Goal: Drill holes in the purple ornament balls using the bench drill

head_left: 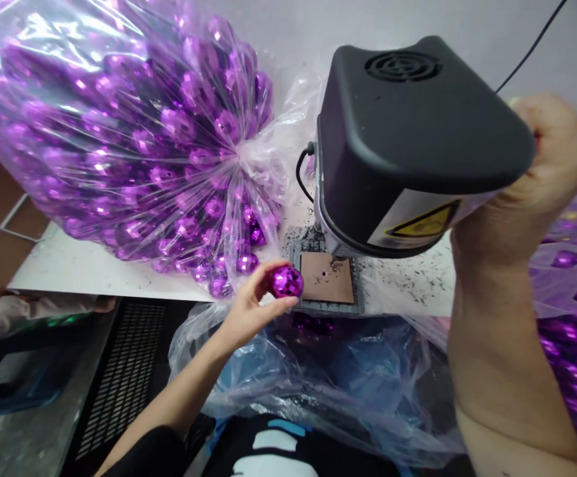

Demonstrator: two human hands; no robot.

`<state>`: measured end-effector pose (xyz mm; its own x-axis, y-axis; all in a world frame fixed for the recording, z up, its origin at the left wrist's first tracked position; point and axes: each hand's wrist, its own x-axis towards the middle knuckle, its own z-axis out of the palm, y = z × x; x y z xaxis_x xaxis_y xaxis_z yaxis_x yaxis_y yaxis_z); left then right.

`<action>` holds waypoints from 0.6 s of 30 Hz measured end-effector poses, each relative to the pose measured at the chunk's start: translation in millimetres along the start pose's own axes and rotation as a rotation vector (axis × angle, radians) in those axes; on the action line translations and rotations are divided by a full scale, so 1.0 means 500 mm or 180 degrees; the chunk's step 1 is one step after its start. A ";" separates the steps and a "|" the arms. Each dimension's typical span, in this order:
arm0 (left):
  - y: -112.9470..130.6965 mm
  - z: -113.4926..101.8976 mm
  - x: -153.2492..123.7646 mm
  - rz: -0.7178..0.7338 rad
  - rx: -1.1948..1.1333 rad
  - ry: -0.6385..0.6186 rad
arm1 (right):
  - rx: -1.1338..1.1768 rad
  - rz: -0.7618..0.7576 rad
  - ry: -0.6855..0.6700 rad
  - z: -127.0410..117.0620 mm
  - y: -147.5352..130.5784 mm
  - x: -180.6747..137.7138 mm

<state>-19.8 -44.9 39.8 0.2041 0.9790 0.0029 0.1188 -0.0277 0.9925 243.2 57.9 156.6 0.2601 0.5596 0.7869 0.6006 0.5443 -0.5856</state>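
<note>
Purple and mirror-faceted, a small ball (287,281) sits pinched between the thumb and fingertips of the left hand (248,306), held just at the left edge of a brown square plate (328,278) set in a grey frame on the white table (79,268). A tiny hole shows near the middle of that plate, and dark specks and shavings lie scattered on the table around and to the right of it. Directly above the plate hangs the black-hooded head of a machine (407,139), with a round vent on top, a yellow warning label on its pale lower side and a black cable curling at its left. The right hand (546,172) is raised beside the machine's right end, closed into a fist; what it grips is hidden behind the hood, so I cannot tell what it holds. Left of the machine, a big clear plastic bag (119,132) stuffed with many more purple balls rests on the table, its gathered neck pointing toward the plate. Below the table edge a loose clear bag (328,377) lies open over something blue, with a few purple balls showing at its top. More purple balls in plastic (576,318) lie at the far right. A black perforated panel (124,371) stands lower left.
</note>
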 end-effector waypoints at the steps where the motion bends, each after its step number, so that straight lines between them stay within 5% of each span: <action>1: -0.012 0.018 0.003 -0.0122 -0.0100 -0.0127 | -0.0016 0.0026 -0.0025 0.000 0.000 0.000; 7: -0.089 0.084 0.070 0.0081 0.1142 0.0056 | 0.0135 0.0077 -0.0157 -0.004 0.001 0.001; 18: -0.101 0.134 0.122 0.0902 0.2395 0.0029 | 0.0251 -0.0015 -0.0143 -0.004 0.005 0.000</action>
<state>51.7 2.5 -18.1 0.3171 0.9158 0.2465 0.6875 -0.4010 0.6055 246.3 58.1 155.5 0.2223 0.5834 0.7812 0.5398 0.5936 -0.5969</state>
